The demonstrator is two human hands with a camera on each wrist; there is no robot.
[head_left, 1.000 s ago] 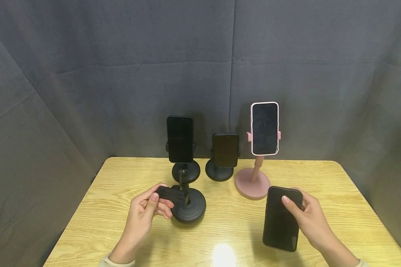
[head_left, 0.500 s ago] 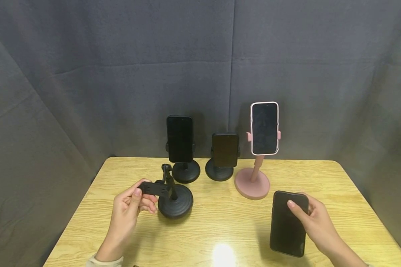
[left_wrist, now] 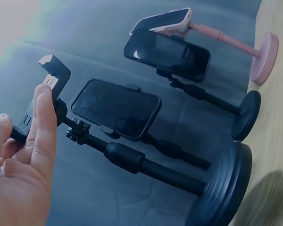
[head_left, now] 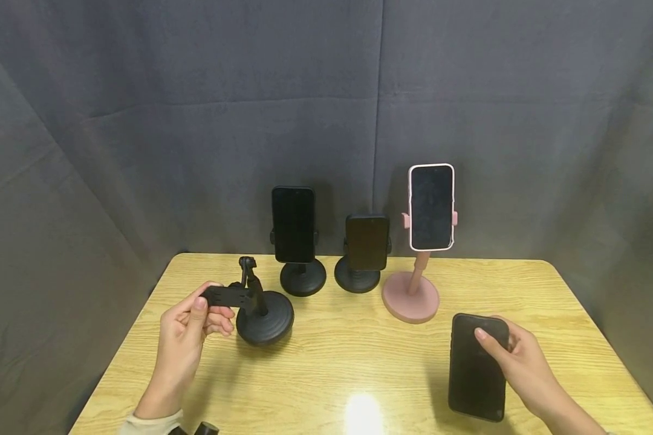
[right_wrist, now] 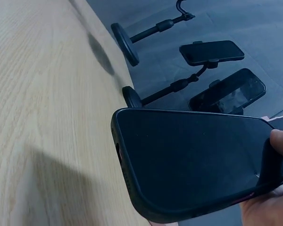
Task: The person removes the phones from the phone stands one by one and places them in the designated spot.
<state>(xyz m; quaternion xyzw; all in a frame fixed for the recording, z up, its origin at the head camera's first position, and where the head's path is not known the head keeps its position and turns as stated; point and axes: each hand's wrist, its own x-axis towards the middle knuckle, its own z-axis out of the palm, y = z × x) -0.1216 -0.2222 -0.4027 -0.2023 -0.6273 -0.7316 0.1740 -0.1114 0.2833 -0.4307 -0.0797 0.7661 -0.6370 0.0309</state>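
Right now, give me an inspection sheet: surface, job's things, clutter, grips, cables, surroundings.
Surface: wood-grain table, bright glare spot near its front.
Job's things: front stand, its clamp empty; handheld phone, screen dark.
Clutter: dark object beside the left sleeve, cut off, unclear.
Grips: left grip holds the clamp; right grip holds the handheld phone.
Cables: nothing seen.
Surroundings: grey cloth behind; left rear stand, middle rear stand and pink stand, all holding phones.

Left fingers pinch a black stand; right fingers, a phone.
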